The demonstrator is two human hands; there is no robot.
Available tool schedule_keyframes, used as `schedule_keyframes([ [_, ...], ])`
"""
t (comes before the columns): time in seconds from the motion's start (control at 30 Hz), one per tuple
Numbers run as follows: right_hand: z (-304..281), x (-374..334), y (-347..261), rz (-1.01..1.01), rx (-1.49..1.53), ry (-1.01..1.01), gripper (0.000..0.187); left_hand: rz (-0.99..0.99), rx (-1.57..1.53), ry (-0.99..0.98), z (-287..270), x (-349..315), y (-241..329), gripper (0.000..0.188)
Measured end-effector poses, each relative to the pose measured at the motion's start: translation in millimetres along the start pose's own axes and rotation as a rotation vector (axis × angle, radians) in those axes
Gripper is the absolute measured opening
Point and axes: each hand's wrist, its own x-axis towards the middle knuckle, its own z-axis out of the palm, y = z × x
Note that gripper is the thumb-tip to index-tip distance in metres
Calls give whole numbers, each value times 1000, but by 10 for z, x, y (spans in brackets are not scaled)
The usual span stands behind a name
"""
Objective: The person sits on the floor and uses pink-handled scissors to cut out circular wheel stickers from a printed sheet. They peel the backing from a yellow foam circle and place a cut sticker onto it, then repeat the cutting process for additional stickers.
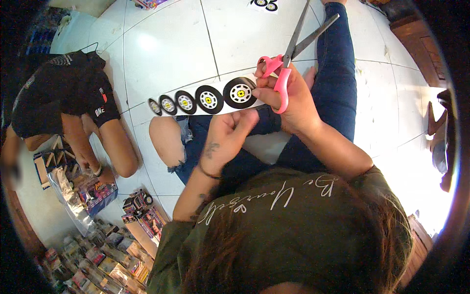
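White tiled floor [166, 49], wheel-printed paper [267, 6] at top, packaged goods [103, 259] crowded lower left

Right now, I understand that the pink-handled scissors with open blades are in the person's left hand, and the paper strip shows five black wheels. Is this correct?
Not the left hand: the head view shows the pink-handled scissors in the right hand, blades open. The paper strip does show five black wheels.
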Motion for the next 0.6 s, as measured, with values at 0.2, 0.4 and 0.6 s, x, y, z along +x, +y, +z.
schedule_keyframes([
  [0.2, -95, -83, -88, 69, -113, -64, 43, 476, 318, 157, -526, -242, 420, 30],
  [0.4, 25, -85, -198, 21, -94, -206, 42, 384, 1032, 26, -301, 10, 636, 36],
  [0.6, -44, -103, -438, -6, -201, -174, 40, 42, 357, -271, -184, 46, 621, 23],
])
